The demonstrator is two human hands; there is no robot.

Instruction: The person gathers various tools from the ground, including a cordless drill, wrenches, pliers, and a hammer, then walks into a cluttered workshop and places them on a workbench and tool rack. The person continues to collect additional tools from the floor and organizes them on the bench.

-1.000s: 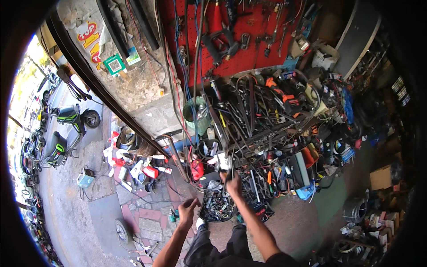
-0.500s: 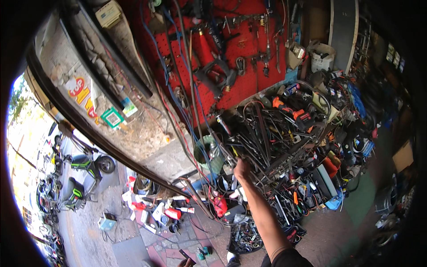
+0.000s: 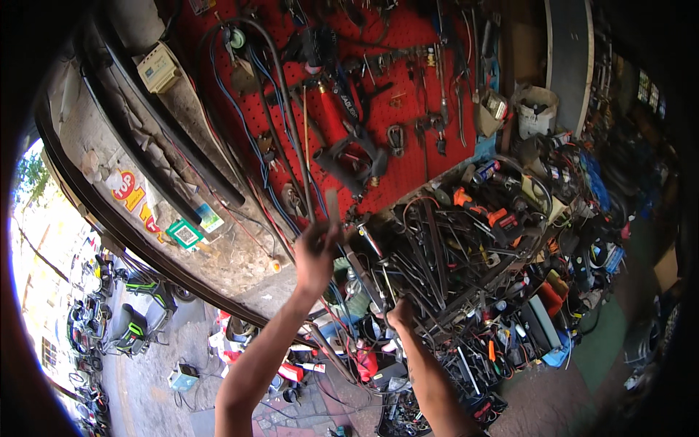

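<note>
My left hand (image 3: 316, 261) is raised in front of the wall beside the red pegboard. It is closed on a flat grey strip (image 3: 332, 205) that sticks up past the fingers; blur hides its exact kind. Lower and to the right, my right hand (image 3: 400, 313) is closed at the near left edge of a heap of long hand tools (image 3: 429, 255). Slender metal rods show just above its fingers, but I cannot make out what it grips. A pale green bucket (image 3: 354, 300) stands between the two arms, partly hidden.
A red pegboard (image 3: 408, 171) with hanging tools and cables rises behind. An orange cordless drill (image 3: 499, 218) lies on the tool heap. Below are a tray of small parts (image 3: 404, 408) and a red bottle (image 3: 366, 360). Parked scooters (image 3: 135, 324) stand at left.
My left hand has risen from the bottom edge to the front of the wall, carrying the flat strip. My right hand has stayed by the tool heap, lower in view as the view shifted.
</note>
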